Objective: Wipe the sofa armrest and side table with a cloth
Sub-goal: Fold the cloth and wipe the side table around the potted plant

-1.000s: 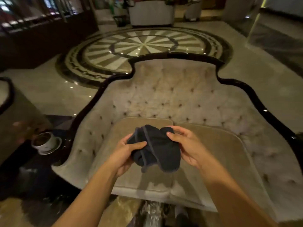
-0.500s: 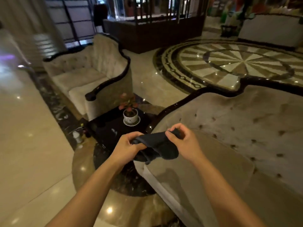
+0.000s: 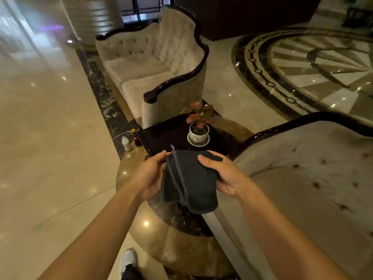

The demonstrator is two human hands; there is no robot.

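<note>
Both hands hold the dark grey cloth (image 3: 189, 178) in the air between them: the left hand (image 3: 150, 176) grips its left edge with fingers curled under, and the right hand (image 3: 224, 174) clamps the right edge, thumb on top. The cloth hangs folded, a lighter hem running down its middle and its lower corner drooping just above the front edge of the near sofa's seat cushion (image 3: 292, 209). It touches neither surface yet, so the step in hand looks like readying the cloth. Folding it into a flat pad that fits one palm would give even pressure and leave the other hand free. Just beyond the hands stands the dark glossy worktop (image 3: 167, 134) of the side table, carrying a potted plant (image 3: 198, 126) on a saucer, which would probably need lifting or careful wiping around. To the right, the dark polished armrest trim (image 3: 282, 126) curves along the sofa; long strokes following that curve should suit it. Two small bottles (image 3: 130, 140) stand on the floor beside the table.
</note>
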